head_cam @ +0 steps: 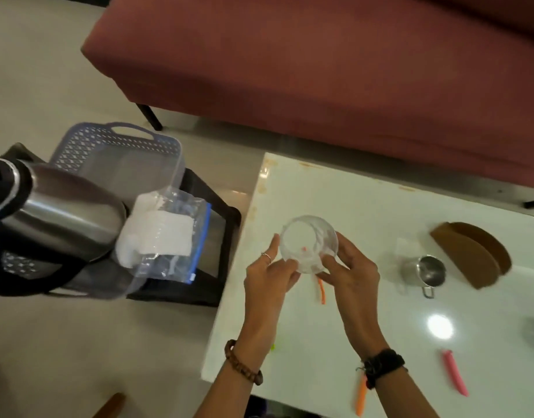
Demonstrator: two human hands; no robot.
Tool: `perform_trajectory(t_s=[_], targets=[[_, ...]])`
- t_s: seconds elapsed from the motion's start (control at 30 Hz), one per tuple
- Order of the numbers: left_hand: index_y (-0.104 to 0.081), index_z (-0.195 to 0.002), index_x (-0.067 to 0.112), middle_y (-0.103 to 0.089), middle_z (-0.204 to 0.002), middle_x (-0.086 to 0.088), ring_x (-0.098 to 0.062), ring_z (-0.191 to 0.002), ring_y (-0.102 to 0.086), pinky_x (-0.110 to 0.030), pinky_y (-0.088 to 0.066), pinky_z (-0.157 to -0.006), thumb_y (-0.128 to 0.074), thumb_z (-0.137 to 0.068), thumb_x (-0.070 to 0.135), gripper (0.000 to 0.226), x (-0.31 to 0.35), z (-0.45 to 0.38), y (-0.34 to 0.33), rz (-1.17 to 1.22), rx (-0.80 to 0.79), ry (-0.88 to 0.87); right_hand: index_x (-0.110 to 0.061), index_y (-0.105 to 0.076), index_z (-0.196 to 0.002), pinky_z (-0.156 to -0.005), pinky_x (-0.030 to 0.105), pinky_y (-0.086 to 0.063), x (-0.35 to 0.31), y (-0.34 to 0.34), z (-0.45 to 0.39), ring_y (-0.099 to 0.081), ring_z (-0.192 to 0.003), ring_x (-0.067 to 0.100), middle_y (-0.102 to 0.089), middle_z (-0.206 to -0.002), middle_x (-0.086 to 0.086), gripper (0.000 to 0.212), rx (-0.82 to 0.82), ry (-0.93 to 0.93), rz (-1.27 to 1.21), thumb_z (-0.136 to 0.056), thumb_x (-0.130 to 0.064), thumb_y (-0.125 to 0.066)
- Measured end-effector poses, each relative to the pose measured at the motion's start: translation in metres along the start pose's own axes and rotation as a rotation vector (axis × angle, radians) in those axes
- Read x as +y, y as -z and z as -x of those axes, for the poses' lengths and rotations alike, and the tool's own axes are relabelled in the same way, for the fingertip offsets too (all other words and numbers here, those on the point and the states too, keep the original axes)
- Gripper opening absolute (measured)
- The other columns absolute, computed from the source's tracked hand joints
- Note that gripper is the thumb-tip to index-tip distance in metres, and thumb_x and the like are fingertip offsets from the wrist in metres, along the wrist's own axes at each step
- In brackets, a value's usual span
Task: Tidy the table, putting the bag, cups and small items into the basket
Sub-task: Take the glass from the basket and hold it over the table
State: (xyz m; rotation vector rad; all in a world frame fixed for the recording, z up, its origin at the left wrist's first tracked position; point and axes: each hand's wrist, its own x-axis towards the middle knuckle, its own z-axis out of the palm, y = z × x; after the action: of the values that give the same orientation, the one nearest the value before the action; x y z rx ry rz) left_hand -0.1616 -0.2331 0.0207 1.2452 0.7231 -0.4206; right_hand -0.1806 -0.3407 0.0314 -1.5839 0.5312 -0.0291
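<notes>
Both hands hold a clear plastic cup (308,242) above the white table's (365,206) left part, its mouth turned toward me. My left hand (270,274) grips its left rim, my right hand (350,274) its right side. A grey-blue lattice basket (109,146) stands to the left on a dark stool (211,224); in it lie a steel kettle (57,212) and a clear zip bag (166,233) with white contents that hangs over the rim. A small steel cup (425,271) stands on the table to the right.
An orange stick (322,292) lies under my right hand, a pink stick (455,372) and another orange one (360,398) near the front edge. A brown cardboard holder (476,254) sits at the right. A maroon sofa (320,70) runs behind the table.
</notes>
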Motion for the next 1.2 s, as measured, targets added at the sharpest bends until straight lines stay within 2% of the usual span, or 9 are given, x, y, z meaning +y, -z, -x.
perform_trajectory(t_s=[0.07, 0.2, 0.33, 0.43, 0.67, 0.87, 1.0, 1.13, 1.2], targets=[[-0.056, -0.125, 0.017, -0.057, -0.127, -0.004, -0.011, -0.094, -0.064, -0.013, -0.055, -0.064, -0.061, -0.079, -0.001, 0.050, -0.029, 0.013, -0.019, -0.037, -0.040, 0.069, -0.051, -0.068, -0.090, -0.064, 0.018, -0.056, 0.015, 0.037, 0.012, -0.067, -0.091, 0.003, -0.072, -0.094, -0.022, 0.052, 0.013, -0.048, 0.013, -0.085, -0.001, -0.055], [-0.055, -0.126, 0.010, -0.049, -0.137, -0.006, -0.020, -0.108, -0.060, -0.014, -0.056, -0.070, -0.059, -0.079, -0.004, 0.049, -0.079, 0.030, -0.052, -0.035, -0.067, 0.191, -0.049, -0.067, -0.086, -0.062, 0.014, -0.054, 0.048, 0.097, 0.025, -0.067, -0.092, 0.001, -0.072, -0.093, -0.024, 0.053, 0.040, -0.127, 0.017, -0.085, 0.003, -0.055], [-0.051, -0.128, 0.007, -0.046, -0.140, -0.010, -0.024, -0.113, -0.058, -0.025, -0.053, -0.087, -0.058, -0.079, -0.004, 0.050, -0.115, 0.032, -0.076, -0.061, -0.101, 0.246, -0.045, -0.065, -0.092, -0.064, 0.018, -0.056, 0.076, 0.134, 0.026, -0.068, -0.094, 0.008, -0.072, -0.096, -0.017, 0.050, 0.044, -0.198, 0.014, -0.086, 0.003, -0.055], [-0.048, -0.130, 0.005, -0.046, -0.139, -0.012, -0.025, -0.113, -0.058, -0.025, -0.052, -0.086, -0.059, -0.079, -0.005, 0.053, -0.129, 0.027, -0.087, -0.081, -0.070, 0.269, -0.042, -0.064, -0.093, -0.066, 0.019, -0.057, 0.091, 0.147, 0.021, -0.067, -0.095, 0.011, -0.071, -0.100, -0.009, 0.047, 0.032, -0.225, 0.010, -0.086, 0.004, -0.054], [-0.048, -0.130, 0.004, -0.048, -0.137, -0.013, -0.026, -0.112, -0.058, -0.021, -0.054, -0.074, -0.059, -0.078, -0.006, 0.054, -0.143, 0.015, -0.091, -0.086, -0.026, 0.275, -0.037, -0.064, -0.092, -0.066, 0.017, -0.057, 0.107, 0.152, 0.011, -0.065, -0.094, 0.011, -0.069, -0.098, -0.008, 0.043, -0.005, -0.256, -0.009, -0.085, 0.004, -0.053], [-0.045, -0.131, 0.005, -0.051, -0.132, -0.016, -0.026, -0.110, -0.058, -0.027, -0.051, -0.085, -0.057, -0.079, -0.008, 0.056, -0.142, 0.009, -0.093, -0.081, -0.024, 0.294, -0.018, -0.062, -0.109, -0.069, 0.020, -0.057, 0.116, 0.148, 0.008, -0.063, -0.101, 0.022, -0.066, -0.112, 0.008, 0.034, 0.047, -0.300, -0.047, -0.086, 0.004, -0.053], [-0.042, -0.133, 0.005, -0.046, -0.136, -0.018, -0.028, -0.115, -0.055, -0.031, -0.050, -0.093, -0.057, -0.081, -0.006, 0.056, -0.141, 0.007, -0.089, -0.104, -0.073, 0.281, -0.016, -0.060, -0.113, -0.066, 0.018, -0.057, 0.120, 0.144, 0.010, -0.065, -0.099, 0.022, -0.066, -0.113, 0.011, 0.031, 0.085, -0.300, -0.071, -0.087, 0.001, -0.056], [-0.036, -0.138, 0.008, -0.051, -0.128, -0.017, -0.024, -0.111, -0.056, -0.029, -0.047, -0.094, -0.056, -0.084, -0.002, 0.058, -0.133, 0.009, -0.078, -0.117, -0.178, 0.309, -0.023, -0.060, -0.110, -0.082, 0.020, -0.050, 0.112, 0.134, 0.018, -0.061, -0.108, 0.020, -0.066, -0.115, 0.007, 0.028, 0.132, -0.265, 0.005, -0.088, -0.005, -0.060], [-0.035, -0.138, 0.011, -0.057, -0.113, -0.015, -0.021, -0.107, -0.055, -0.029, -0.045, -0.095, -0.054, -0.086, -0.001, 0.057, -0.125, 0.012, -0.068, -0.158, -0.205, 0.317, -0.019, -0.055, -0.123, -0.090, 0.016, -0.036, 0.107, 0.125, 0.026, -0.048, -0.120, 0.010, -0.055, -0.132, 0.004, 0.038, 0.207, -0.240, 0.161, -0.087, -0.015, -0.063]])
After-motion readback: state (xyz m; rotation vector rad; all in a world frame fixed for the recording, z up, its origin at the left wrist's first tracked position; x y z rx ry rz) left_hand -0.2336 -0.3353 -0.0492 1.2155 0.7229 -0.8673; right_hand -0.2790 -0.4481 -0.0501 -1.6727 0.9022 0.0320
